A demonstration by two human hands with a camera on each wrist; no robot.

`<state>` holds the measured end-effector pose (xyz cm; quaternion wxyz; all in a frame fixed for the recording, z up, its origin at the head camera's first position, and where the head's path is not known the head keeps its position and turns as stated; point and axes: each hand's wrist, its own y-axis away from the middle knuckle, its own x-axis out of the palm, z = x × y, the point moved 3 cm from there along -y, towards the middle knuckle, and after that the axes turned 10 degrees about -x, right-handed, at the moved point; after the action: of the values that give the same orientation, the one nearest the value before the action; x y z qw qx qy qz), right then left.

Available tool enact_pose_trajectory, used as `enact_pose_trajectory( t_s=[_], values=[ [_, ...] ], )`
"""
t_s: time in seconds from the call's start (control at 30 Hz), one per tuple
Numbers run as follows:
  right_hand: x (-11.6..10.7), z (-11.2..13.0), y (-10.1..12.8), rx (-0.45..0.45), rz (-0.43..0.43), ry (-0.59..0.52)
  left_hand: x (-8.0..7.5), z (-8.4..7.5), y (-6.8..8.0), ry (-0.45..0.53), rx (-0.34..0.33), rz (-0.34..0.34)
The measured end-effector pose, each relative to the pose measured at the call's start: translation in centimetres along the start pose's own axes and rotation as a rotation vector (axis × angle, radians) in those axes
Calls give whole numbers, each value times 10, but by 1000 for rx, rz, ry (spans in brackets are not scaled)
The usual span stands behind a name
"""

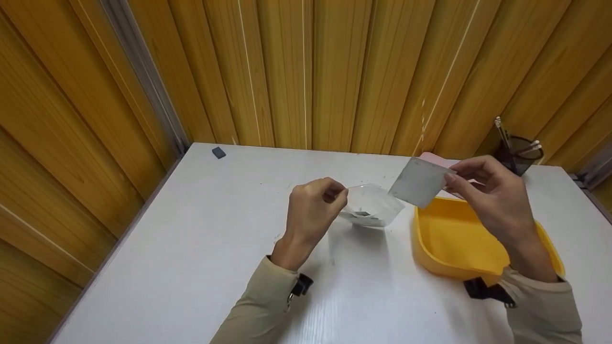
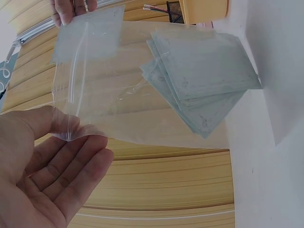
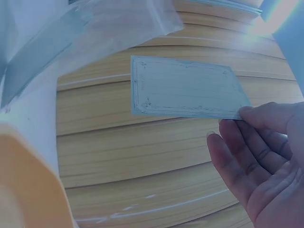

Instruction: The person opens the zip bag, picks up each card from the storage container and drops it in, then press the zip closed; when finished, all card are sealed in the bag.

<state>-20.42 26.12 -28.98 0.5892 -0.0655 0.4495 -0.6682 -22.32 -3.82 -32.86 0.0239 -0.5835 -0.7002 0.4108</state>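
Left hand (image 1: 313,203) pinches the mouth corner of a clear zip bag (image 1: 372,205) between thumb and forefinger, the other fingers loosely spread; the bag is held off the table (image 1: 201,248), mouth toward the right hand, apparently so the opening stays reachable. A fanned stack of cards (image 2: 204,85) lies inside it. Right hand (image 1: 487,191) pinches one card (image 1: 420,181) by its right edge, fingers otherwise relaxed; the card is tilted, its free left corner just beside the bag's mouth, above the far left rim of the yellow tray (image 1: 444,248). The tray sits on the right of the table, under the right forearm. A pen cup (image 1: 519,153) stands far right, an eraser (image 1: 218,152) far left, both well apart from the hands. Open table lies left and near of the left hand
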Motion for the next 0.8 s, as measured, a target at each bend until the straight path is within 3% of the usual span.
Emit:
enact_pose_trajectory(
  t_s=[0.27, 0.47, 0.63, 0.8],
  values=[
    [3, 14, 0, -31, -110, -38, 1, 0, -1, 8, 9, -6],
    [7, 27, 4, -149, -199, -68, 0, 1, -1, 0, 1, -7],
    [12, 42, 7, -224, -193, -155, 0, 0, 0, 1, -4, -3],
    [20, 51, 9, -254, -148, -118, 0, -1, -1, 13, 9, -3]
  ],
)
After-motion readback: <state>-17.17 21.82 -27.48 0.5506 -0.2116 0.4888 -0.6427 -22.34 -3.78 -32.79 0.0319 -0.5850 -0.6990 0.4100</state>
